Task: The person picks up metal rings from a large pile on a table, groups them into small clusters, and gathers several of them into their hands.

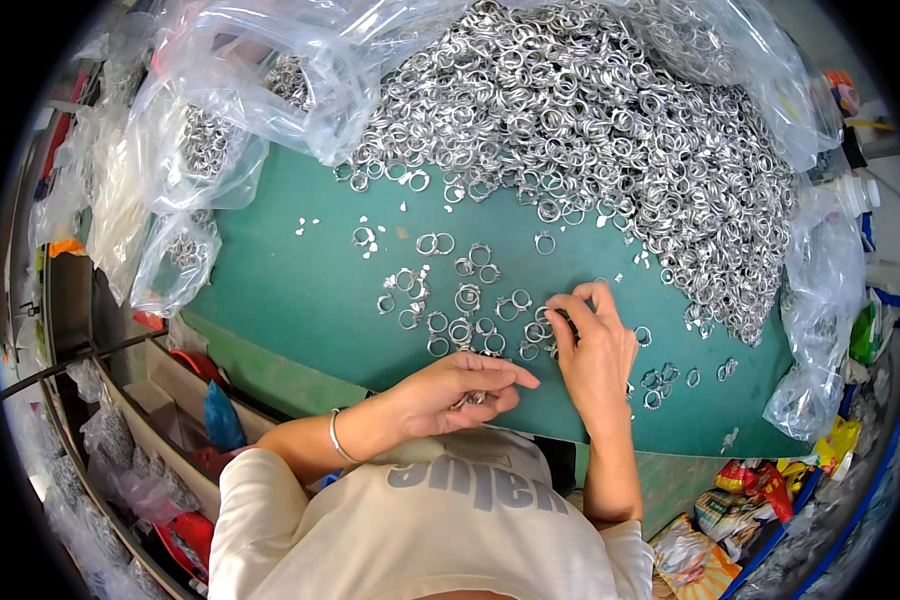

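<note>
My left hand (452,392) is turned palm up near the table's front edge, its fingers curled round a few small silver rings (473,398). To its right, my right hand (595,345) reaches down with thumb and fingertips pinched at a silver ring (543,315) on the green tabletop. Between and beyond the hands lie several scattered rings (467,298), some singly and some in small clusters. A few more rings (660,380) rest to the right of my right wrist. Far back, a large heap of silver rings (590,90) covers the table.
Clear plastic bags (200,140) with rings stand along the left, and another plastic bag (820,310) hangs at the right edge. White chips (363,235) dot the green table (280,270). Drawers (170,390) lie at lower left; colourful packages (740,500) at lower right.
</note>
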Motion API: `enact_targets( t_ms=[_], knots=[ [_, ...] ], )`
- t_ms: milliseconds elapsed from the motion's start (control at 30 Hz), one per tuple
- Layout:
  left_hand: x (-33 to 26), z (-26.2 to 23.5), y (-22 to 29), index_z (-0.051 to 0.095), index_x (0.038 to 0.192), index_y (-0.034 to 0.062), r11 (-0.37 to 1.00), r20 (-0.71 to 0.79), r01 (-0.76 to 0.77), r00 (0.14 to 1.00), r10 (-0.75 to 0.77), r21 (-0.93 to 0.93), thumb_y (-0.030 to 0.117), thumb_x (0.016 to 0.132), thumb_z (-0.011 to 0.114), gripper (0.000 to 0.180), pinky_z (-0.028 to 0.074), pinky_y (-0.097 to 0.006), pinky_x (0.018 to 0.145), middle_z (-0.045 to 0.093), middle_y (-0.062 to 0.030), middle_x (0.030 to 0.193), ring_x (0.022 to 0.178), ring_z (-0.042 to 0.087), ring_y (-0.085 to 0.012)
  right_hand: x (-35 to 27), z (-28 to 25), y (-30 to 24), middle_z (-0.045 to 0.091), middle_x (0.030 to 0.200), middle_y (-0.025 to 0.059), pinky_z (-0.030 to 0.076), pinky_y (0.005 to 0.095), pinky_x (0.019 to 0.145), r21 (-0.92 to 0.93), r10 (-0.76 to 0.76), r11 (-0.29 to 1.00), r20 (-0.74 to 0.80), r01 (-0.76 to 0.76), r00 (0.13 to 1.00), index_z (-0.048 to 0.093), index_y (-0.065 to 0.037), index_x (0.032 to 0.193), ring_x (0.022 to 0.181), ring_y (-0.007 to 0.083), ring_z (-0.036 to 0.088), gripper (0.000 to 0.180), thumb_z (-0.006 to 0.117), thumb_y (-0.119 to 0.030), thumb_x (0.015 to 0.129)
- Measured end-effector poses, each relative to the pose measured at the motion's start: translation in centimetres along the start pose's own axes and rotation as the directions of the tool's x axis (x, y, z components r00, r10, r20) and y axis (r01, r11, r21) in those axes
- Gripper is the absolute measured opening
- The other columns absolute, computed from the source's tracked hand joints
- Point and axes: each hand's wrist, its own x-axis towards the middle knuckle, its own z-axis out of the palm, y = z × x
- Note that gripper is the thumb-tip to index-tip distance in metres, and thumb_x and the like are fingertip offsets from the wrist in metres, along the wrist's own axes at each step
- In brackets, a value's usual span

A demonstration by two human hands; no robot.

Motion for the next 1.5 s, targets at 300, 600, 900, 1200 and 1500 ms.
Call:
enact_targets(
  t_ms=[300,600,900,1200,1500],
  knots=[
    [-1.0,-2.9,-1.7,0.061,0.105,-0.0006,0.974,0.169,-0.140,0.971,0.171,-0.180,0.016,0.097,0.046,0.024,0.024,-0.019,0.042,0.050,0.0012,0.067,0.047,0.030,-0.0038,-1.3,-0.5,0.6,0.061,0.088,0.0073,0.041,0.0309,0.045,-0.073,-0.112,0.992,-0.209,0.099,0.972,0.058,-0.003,0.085,0.051,0.0208,0.055,0.009,0.062,0.000,0.077],
    [-3.0,-3.6,0.3,0.065,0.092,0.0003,0.174,-0.017,-0.320,0.440,0.898,0.931,0.006,0.085,0.062,0.010,0.031,-0.024,0.045,0.049,-0.0021,0.061,0.049,0.038,-0.0066,-3.5,-1.1,0.6,0.053,0.077,0.0082,0.027,0.0209,0.034,0.819,0.178,-0.449,0.473,-0.356,0.863,0.055,0.003,0.095,0.047,0.0114,0.042,0.026,0.041,-0.019,0.094],
    [-1.4,-3.2,3.3,0.066,0.091,0.0065,-0.294,0.288,-0.034,0.324,0.901,0.955,0.006,0.075,0.070,0.016,0.040,-0.033,0.046,0.055,-0.0075,0.065,0.049,0.050,-0.0223,-2.2,0.7,-3.2,0.037,0.058,0.0005,0.026,0.0230,0.046,0.435,0.209,0.874,0.064,-0.215,0.976,0.067,-0.002,0.089,0.049,0.0083,0.029,0.015,0.068,0.005,0.075],
    [-0.6,-2.4,4.0,0.065,0.089,0.0076,-0.279,0.207,0.072,0.501,0.841,0.958,0.011,0.079,0.065,0.011,0.046,-0.039,0.050,0.063,-0.0077,0.077,0.058,0.059,-0.0303,0.8,1.5,-4.4,0.048,0.062,0.0072,0.034,0.0301,0.044,0.185,0.015,0.983,-0.012,-0.013,1.000,0.068,-0.004,0.091,0.045,0.0151,0.042,0.015,0.067,0.000,0.077],
    [-1.2,-2.3,4.8,0.062,0.083,0.0069,-0.309,0.212,0.101,0.527,0.823,0.946,0.015,0.077,0.067,0.011,0.046,-0.039,0.050,0.062,-0.0093,0.070,0.058,0.059,-0.0311,1.6,2.3,-5.0,0.051,0.069,0.0082,0.040,0.0372,0.045,0.025,-0.107,0.994,0.034,0.106,0.994,0.067,-0.009,0.095,0.050,0.0262,0.054,0.016,0.064,-0.006,0.080]
  ],
)
